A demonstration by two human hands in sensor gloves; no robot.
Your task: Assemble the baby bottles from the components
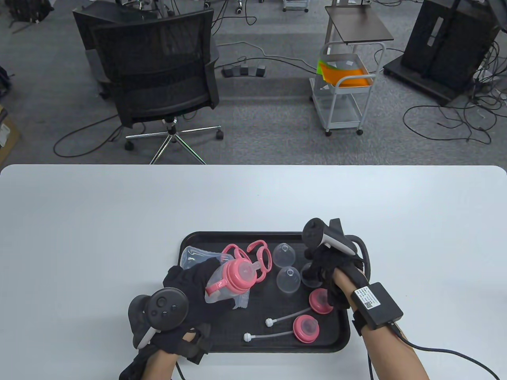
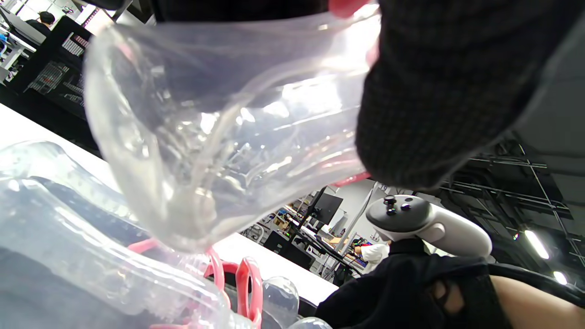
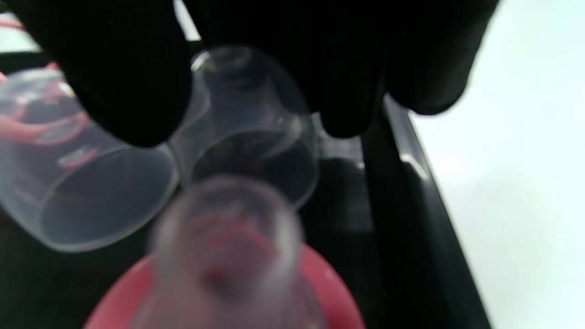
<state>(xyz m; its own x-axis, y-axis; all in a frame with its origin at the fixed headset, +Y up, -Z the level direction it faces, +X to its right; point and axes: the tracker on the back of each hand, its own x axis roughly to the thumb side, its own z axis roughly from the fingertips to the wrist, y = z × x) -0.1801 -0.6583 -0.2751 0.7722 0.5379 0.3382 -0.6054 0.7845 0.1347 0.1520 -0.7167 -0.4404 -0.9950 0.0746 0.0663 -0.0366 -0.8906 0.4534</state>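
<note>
Two hands, table view: my left hand (image 1: 190, 289) curls round a clear bottle (image 1: 223, 291) that wears a pink collar with handles (image 1: 237, 273); my right hand (image 1: 328, 277) bends its fingers over a clear cap (image 1: 309, 277) at the right of the black tray (image 1: 198, 241).
Bottle position, table view: lifted above the tray's left half, beside a second clear bottle (image 1: 194, 257) lying there.
Bottle axis, table view: long axis tilts, collar end up and toward the right, base toward my palm.
Risk, table view: I judge the collar may sit crooked, since the bottle is held at a slant and only one hand steadies it.
Left wrist view: the bottle (image 2: 219, 137) fills the frame, base nearest the camera, my gloved fingers (image 2: 448, 91) wrapped on its side; a smooth wall could slip in the glove.
Right wrist view: blurred; my fingertips (image 3: 128, 91) pinch the sides of a clear cap (image 3: 249, 132), and I cannot tell whether it has left the tray.
Risk, right wrist view: a neighbouring cap (image 3: 87, 192) touches it, and a pink teat piece (image 3: 224, 274) lies just beside, so lifting could knock them.
</note>
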